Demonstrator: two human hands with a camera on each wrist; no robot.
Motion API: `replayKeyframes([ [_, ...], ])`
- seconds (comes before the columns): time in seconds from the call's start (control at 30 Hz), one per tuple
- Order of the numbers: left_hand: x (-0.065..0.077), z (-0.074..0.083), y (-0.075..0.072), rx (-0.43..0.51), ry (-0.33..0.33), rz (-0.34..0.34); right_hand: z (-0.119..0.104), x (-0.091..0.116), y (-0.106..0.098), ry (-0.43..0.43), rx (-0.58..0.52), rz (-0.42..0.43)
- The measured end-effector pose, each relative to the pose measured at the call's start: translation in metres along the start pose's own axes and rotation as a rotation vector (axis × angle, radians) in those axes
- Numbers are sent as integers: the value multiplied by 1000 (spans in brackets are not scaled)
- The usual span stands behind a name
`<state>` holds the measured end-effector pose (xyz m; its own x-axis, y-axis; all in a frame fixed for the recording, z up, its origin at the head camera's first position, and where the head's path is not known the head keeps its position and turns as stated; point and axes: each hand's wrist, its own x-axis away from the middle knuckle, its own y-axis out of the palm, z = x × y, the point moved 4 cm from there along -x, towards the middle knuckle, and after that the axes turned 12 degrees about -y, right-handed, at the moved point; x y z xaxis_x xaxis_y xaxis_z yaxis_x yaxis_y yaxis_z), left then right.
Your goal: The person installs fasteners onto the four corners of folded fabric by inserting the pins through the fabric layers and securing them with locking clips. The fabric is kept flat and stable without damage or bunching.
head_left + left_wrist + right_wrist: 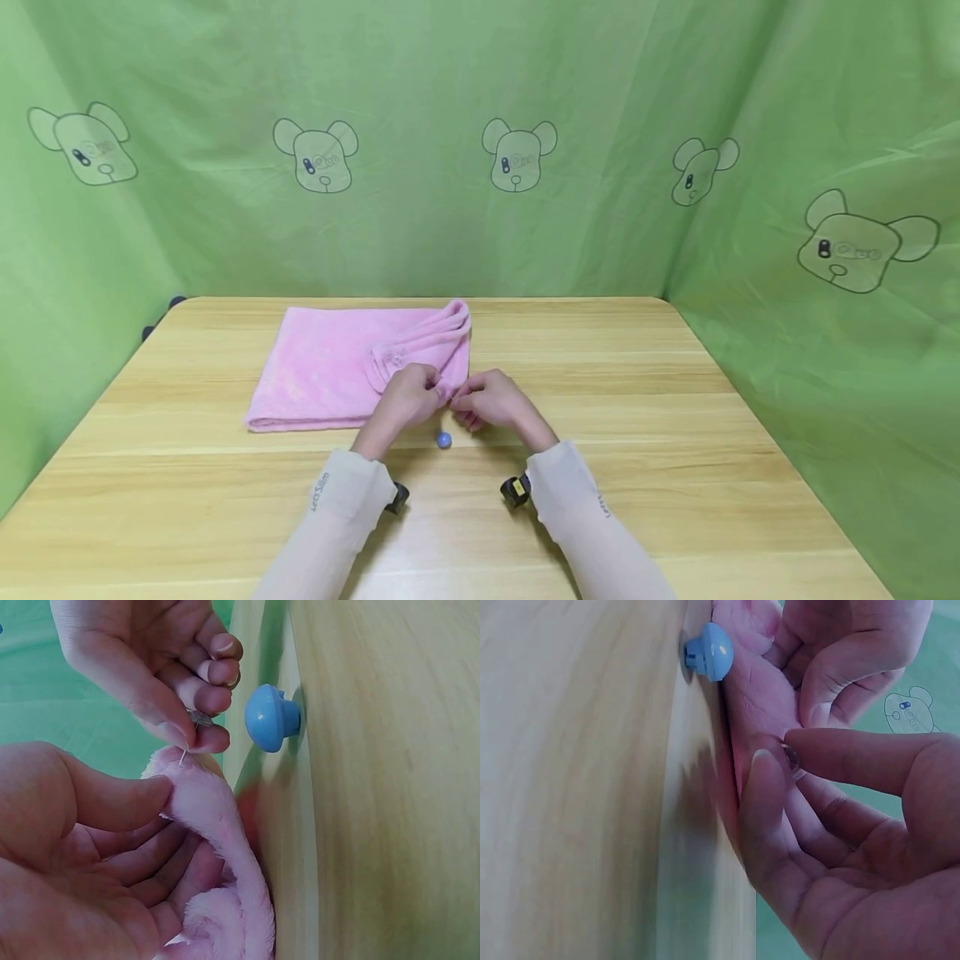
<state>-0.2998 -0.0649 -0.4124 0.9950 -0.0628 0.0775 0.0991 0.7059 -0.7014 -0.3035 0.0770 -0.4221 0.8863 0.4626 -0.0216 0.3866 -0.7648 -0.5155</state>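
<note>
A pink fluffy blanket (322, 367) lies folded on the table, with one corner folded back over it. My left hand (408, 393) pinches the corner of the blanket near its front right, thumb on top in the left wrist view. Close beside it, my right hand (493, 400) pinches a small clear-headed pin (199, 718) between thumb and index finger. The pin's thin shaft meets the cloth; how deep it goes I cannot tell. On the table just in front of the hands stands a blue mushroom-shaped cap (444, 440), touched by neither hand.
The wooden table (675, 467) stretches out on both sides of the hands. Green curtains (420, 242) with bear-head outlines hang behind the table and along its sides. Dark wrist devices (514, 492) sit at both cuffs.
</note>
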Motion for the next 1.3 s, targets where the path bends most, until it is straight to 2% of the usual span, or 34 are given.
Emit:
replayKeyframes([
  [0.4, 1, -1, -2, 26, -27, -65, -1, 1, 1, 5, -31, 14],
  [0.7, 0, 1, -7, 38, 14, -30, 0, 1, 2, 22, -111, 10],
  [1.0, 0, -3, -7, 74, -20, -57, 2, -2, 6, 29, -174, 3],
  [1.13, -1, -3, -6, 90, -62, -74, 2, -1, 5, 23, -260, -12],
  [1.3, -1, -2, -6, 85, -77, -69, 4, 0, 3, 12, -468, -109],
])
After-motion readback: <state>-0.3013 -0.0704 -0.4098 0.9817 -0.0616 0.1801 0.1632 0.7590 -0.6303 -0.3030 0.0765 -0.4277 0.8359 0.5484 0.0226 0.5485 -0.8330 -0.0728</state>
